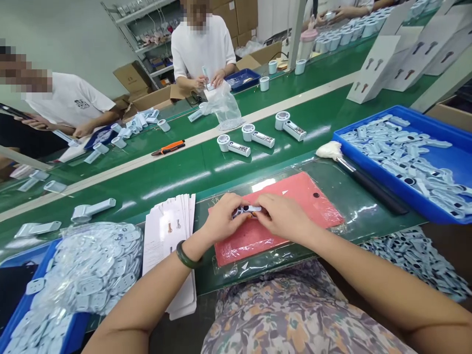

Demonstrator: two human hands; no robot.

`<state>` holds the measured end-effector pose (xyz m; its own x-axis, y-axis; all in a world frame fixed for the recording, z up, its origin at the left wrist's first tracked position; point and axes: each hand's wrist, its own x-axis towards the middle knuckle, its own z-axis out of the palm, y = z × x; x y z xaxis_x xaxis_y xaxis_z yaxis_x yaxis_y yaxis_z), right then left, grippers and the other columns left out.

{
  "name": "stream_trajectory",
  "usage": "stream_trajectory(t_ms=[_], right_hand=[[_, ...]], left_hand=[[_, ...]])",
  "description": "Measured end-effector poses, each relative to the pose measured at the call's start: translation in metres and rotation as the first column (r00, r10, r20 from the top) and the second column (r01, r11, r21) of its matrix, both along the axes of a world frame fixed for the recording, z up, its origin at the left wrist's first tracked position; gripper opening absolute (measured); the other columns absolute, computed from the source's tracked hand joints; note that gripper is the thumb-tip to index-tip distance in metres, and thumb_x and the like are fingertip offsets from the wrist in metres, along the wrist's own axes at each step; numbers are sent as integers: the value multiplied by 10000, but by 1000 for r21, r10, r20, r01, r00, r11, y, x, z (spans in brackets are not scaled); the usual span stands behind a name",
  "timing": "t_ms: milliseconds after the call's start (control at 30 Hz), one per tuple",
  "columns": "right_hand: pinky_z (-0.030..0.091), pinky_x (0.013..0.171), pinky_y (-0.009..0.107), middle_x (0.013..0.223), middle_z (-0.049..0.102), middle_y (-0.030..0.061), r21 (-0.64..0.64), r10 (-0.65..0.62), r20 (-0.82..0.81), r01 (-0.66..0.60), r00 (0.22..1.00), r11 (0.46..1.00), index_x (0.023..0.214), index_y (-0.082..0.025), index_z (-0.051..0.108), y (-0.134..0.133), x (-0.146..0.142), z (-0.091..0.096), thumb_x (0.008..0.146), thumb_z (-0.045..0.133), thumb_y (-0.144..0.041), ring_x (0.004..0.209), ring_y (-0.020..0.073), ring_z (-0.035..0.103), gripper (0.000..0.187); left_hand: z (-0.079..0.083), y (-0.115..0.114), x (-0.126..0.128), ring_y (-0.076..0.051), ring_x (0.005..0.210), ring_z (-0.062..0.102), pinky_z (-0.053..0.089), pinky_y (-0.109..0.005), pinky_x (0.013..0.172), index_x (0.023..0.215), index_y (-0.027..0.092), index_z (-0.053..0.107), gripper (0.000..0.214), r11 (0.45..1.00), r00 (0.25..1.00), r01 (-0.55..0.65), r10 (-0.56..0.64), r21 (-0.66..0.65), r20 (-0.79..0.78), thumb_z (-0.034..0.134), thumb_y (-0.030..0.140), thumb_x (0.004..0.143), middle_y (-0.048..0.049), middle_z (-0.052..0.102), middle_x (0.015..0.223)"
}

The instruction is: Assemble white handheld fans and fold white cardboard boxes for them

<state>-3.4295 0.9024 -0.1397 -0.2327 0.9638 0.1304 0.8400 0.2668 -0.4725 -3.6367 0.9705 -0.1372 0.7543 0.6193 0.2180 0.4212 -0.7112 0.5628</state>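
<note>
Both of my hands meet over a red mat (298, 196) wrapped in clear plastic. My left hand (221, 216) and my right hand (282, 214) pinch the two ends of a small pale blue plastic part (248, 210) with dark holes. Fingers of both hands are curled round it. A green bangle (184, 255) sits on my left wrist. To the left lies a stack of white printed cards (171, 231).
A blue tray (438, 162) of pale blue parts stands at right with a brush (354, 169) beside it. A bag of similar parts (92, 268) lies at left. Three handheld fans (258, 137) lie on the green conveyor (177, 172). Two people work across the belt.
</note>
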Motion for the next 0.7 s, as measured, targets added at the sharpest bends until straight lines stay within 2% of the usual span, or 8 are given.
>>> stream_trajectory(t_ms=[133,267,367,433,533,600,700], right_hand=[[427,643,316,880,710,67,36,-12,-39,13,999,999,1000,-182,721,-7,5,-3,956,567,-215,748,205,640,164],[515,781,352,996,711,74,42,-36,-257,48,966,998,963,-211,734,-6,7,-14,974,588,-242,925,222,670,150],[560,860,365,1047,714,69,-101,-100,-469,59,878,993,957,-209,716,-2,10,-27,960,600,-238,978,206,688,120],[574,911,396,1125,723,86,-194,-111,-519,10,848,981,1118,-207,699,-1,13,-32,938,639,-254,1019,215,700,195],[520,1044,501,1277,695,124,-214,-1,-405,-93,914,972,1334,-215,642,-8,16,-31,898,711,-273,1173,277,659,446],[485,1071,529,1264,695,126,-187,84,-289,-143,954,972,1346,-210,654,-15,14,-28,914,693,-261,1198,299,633,437],[484,1036,514,1227,703,136,-133,102,-167,-124,981,983,1347,-183,659,-23,7,-26,983,581,-230,1155,304,622,375]], left_hand=[[-2,-3,6,-228,964,631,510,-415,915,997,217,699,73,999,999,-36,36,1,16,670,222,930,-50,696,980],[-2,-6,9,-214,958,649,541,-388,875,947,228,718,111,994,995,-100,100,-36,-1,675,141,893,-38,681,967],[-1,-11,8,-206,937,665,563,-379,846,938,228,724,109,993,994,-110,110,-33,-20,684,137,891,-36,682,956],[-1,-17,5,-228,1012,675,572,-413,895,925,230,720,76,995,995,-94,95,15,-25,703,163,894,-46,703,1000],[-3,-32,0,-285,1189,653,554,-504,1014,1022,239,720,116,995,996,-61,66,82,-64,726,246,906,-83,718,1178],[-5,-42,-2,-314,1238,636,531,-555,1060,1139,236,706,208,992,990,-60,73,110,-118,691,270,934,-103,722,1225],[-8,-51,0,-334,1240,635,521,-579,1063,1162,214,700,211,984,979,-78,107,163,-173,601,232,977,-108,750,1168]])
